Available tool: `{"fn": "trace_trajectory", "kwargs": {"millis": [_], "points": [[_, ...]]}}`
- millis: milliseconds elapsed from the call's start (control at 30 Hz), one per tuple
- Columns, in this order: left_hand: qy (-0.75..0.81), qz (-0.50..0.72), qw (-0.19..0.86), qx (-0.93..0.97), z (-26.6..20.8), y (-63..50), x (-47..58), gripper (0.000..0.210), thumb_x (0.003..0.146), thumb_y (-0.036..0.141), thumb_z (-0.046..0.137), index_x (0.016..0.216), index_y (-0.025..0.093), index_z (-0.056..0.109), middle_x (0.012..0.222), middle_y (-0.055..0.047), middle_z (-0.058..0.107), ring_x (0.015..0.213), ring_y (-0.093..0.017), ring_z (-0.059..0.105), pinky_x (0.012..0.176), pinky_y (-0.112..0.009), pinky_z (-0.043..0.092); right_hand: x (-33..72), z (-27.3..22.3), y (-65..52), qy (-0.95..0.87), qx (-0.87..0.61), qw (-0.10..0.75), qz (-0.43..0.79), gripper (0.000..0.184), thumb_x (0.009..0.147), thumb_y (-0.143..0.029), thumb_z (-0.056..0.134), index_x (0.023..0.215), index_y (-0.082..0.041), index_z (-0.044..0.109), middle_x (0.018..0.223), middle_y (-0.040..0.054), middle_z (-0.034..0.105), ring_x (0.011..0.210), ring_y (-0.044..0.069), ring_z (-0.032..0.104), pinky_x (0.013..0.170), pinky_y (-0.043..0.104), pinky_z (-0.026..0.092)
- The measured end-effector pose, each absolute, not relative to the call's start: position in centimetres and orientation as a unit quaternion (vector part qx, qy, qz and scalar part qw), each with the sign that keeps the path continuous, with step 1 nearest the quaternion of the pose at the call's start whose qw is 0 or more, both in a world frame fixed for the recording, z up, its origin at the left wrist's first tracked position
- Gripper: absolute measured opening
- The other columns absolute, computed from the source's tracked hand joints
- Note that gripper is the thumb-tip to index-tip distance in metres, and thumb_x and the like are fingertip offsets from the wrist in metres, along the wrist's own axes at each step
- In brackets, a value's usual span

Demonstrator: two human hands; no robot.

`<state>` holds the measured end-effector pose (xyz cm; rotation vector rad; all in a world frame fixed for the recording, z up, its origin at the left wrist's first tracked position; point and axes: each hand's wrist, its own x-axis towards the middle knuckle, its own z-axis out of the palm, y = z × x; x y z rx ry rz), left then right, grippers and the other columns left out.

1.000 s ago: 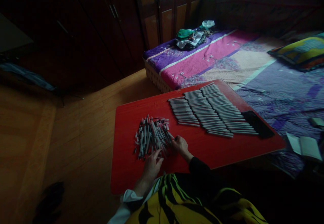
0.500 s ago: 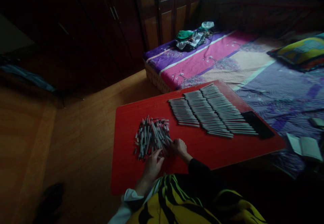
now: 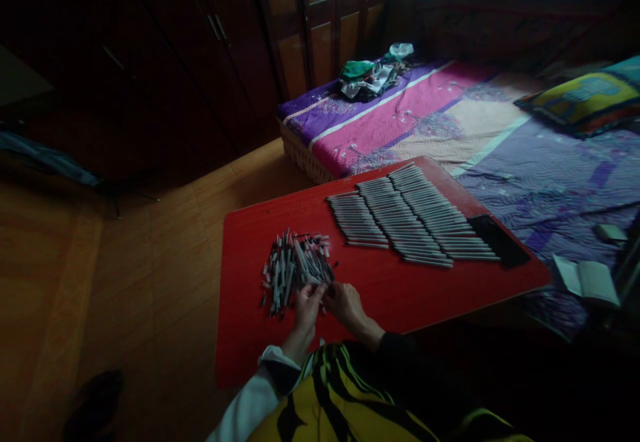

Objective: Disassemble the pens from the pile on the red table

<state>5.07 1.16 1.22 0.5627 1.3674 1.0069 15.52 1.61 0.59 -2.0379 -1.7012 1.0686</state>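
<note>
Dim room, head view. Far left of both hands, a dark shoe (image 3: pixel 95 405) sat on the wooden floor (image 3: pixel 150 282). The red table (image 3: pixel 250 355) held everything else. Just beyond and left of the left hand (image 3: pixel 306 301) lay the loose pile of pens (image 3: pixel 295 267), jumbled, its near edge touching the fingertips. Left hand was curled, fingers together, seemingly pinched on a pen at the pile's near edge; too dark and small to tell for sure if it gripped one. A white cuff showed at its wrist. Right hand (image 3: pixel 346 303) sat just beside the left hand, nearly touching it, fingers bent toward the same spot at the pile's near right corner; cannot tell whether it clamped anything. A dark sleeve covered its forearm. Beyond and right of the right hand, well apart from it, the sorted rows of pens (image 3: pixel 407 219) lay side by side in neat overlapping bands. A black flat object (image 3: pixel 500 241) lay against the rows' right end, near the table's right edge. Farther right, off the table, an open booklet (image 3: pixel 587 281) lay on the purple bedspread (image 3: pixel 550 182). Far beyond the hands, a heap of clothes (image 3: pixel 367 77) sat at the bed's corner, and a colourful pillow (image 3: pixel 585 99) was at far right.
</note>
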Motion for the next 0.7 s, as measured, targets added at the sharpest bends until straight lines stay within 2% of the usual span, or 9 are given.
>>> {"fn": "trace_trajectory", "kwargs": {"millis": [167,367,600,700], "points": [[0.599,0.466,0.625,0.185,1.4,1.2,4.7,0.031,0.054,0.035,0.075,0.071,0.011,0.064,0.062,-0.002,0.064,0.047,-0.008,0.053,0.043,-0.017,0.037,15.6,1.1,1.5,-0.577,-0.682,0.176,0.413,0.014,0.069,-0.022,0.056,0.073,-0.014,0.066,0.064,0.0077,0.066,0.062,0.017,0.061,0.051,0.020,0.033],[0.588,0.488,0.637,0.104,1.1,1.6,3.9,0.022,0.061,0.027,0.071,0.073,0.013,0.059,0.059,0.000,0.063,0.047,-0.010,0.057,0.044,-0.019,0.039,15.9,0.7,1.3,-0.534,-0.630,0.238,0.511,0.022,0.074,-0.021,0.046,0.073,-0.010,0.065,0.052,0.0007,0.062,0.042,0.010,0.052,0.038,0.016,0.032],[0.584,0.505,0.635,0.021,1.7,2.4,2.8,0.002,0.075,0.015,0.058,0.076,0.014,0.057,0.061,-0.002,0.064,0.051,-0.013,0.061,0.046,-0.021,0.043,17.2,1.5,0.8,-0.521,-0.627,0.304,0.493,0.023,0.074,-0.024,0.047,0.068,-0.011,0.064,0.051,0.0023,0.060,0.046,0.012,0.054,0.043,0.019,0.035],[0.587,0.521,0.620,-0.003,1.9,3.0,1.7,0.007,0.080,0.013,0.051,0.075,0.013,0.057,0.061,-0.003,0.064,0.049,-0.012,0.060,0.046,-0.021,0.043,18.3,2.4,0.6,-0.536,-0.642,0.314,0.449,0.026,0.077,-0.027,0.046,0.071,-0.012,0.066,0.061,0.0063,0.065,0.056,0.016,0.059,0.051,0.022,0.038]]}}
